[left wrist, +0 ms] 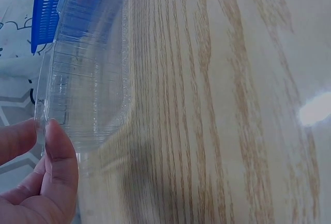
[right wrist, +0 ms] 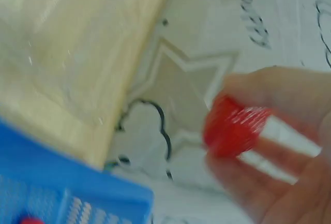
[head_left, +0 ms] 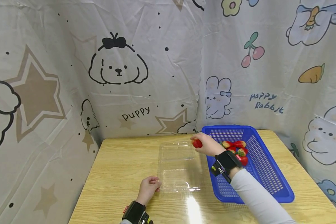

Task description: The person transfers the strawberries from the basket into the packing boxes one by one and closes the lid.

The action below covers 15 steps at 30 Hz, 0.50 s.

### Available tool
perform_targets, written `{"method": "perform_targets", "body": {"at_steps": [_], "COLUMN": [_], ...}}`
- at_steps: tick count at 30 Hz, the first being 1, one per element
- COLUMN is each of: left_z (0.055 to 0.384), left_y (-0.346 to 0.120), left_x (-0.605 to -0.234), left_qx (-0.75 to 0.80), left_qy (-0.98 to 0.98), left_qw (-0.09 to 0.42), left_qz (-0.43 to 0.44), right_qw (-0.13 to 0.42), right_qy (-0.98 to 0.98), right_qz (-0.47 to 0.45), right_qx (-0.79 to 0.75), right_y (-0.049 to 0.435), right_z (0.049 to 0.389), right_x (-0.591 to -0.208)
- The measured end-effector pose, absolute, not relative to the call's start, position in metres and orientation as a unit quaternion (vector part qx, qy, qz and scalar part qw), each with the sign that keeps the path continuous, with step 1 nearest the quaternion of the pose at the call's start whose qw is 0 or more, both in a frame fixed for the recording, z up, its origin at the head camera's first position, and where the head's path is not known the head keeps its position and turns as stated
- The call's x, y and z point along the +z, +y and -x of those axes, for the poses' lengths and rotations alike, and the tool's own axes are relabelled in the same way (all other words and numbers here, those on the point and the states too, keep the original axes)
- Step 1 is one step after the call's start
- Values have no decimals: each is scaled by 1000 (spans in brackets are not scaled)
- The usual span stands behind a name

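Note:
A clear plastic clamshell box [head_left: 175,180] lies opened out on the wooden table. My left hand [head_left: 148,189] pinches its near left rim between thumb and fingers; the left wrist view shows the rim of the clear box [left wrist: 93,79] between the fingertips [left wrist: 58,136]. Over the far right corner of the box, my right hand [head_left: 208,144] holds a red strawberry [head_left: 197,143]. In the right wrist view the strawberry [right wrist: 232,128] sits between thumb and fingers, clear of the table. Several more strawberries [head_left: 242,151] lie in the blue basket [head_left: 268,174], partly hidden by the right wrist.
The blue basket stands right of the box, its left wall [head_left: 212,183] close to the box's edge. A printed curtain [head_left: 145,102] hangs behind the wooden table [head_left: 117,165] and along its sides. Light glares off the tabletop in front of the box.

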<state>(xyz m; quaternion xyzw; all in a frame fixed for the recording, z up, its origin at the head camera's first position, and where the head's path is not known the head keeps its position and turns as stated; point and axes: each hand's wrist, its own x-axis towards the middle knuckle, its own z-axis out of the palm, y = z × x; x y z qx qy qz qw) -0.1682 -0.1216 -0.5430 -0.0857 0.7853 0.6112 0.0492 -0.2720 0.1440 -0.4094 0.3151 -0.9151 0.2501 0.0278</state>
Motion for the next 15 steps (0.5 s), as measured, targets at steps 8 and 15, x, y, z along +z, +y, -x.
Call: {"method": "perform_targets", "body": {"at_steps": [8,15], "left_z": [168,168], "left_y": [-121,-120], "left_x": [-544,-543], "left_qx": [613,620], "left_qy": [783,778], "left_qw": [47,44], "left_qz": [92,91], "right_qw": [33,0], "right_qy": [-876,-875], "right_qz": [-410,-419], "right_qx": [250,242], "right_y": [102,74], "right_z": [267,265], "right_x": [-440,-473]}}
